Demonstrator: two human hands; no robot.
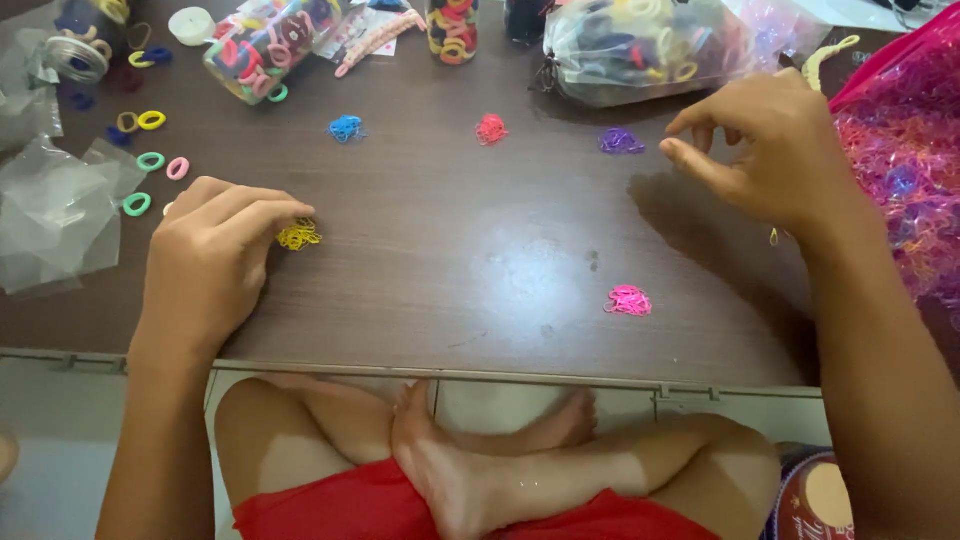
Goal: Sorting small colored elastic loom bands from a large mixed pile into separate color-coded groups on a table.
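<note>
The left hand (215,262) rests knuckles-up on the dark tabletop (450,250), its thumb and forefinger pressed down on a small yellow pile of tiny elastic bands (299,235), a narrow grip closed on the pile's near edge. The right hand (770,150) hovers above the tabletop's far right part with the fingers loosely curled and parted, holding nothing that shows; a purple pile (621,141) lies just beside its fingertips. Judging from this, the work in hand is sorting bands by colour into heaps, and it goes best if the left fingers pinch low and flat so stray loops do not spring away, and if each heap stays well apart from its neighbours. The blue pile (346,128) and the red pile (491,129) sit in a row with the purple one, while a pink pile (629,300) lies alone nearer the tabletop's front edge. On the right, a pink bag of mixed bands (900,150) crowds the right wrist, and a careless sweep could drag loose bands into the sorted heaps. Behind stand a clear bag of larger hair ties (640,45) and a clear tub of ties (265,45); loose fabric rings (150,160) and crumpled clear plastic (55,215) lie to the left, close enough to the left hand to snag.
</note>
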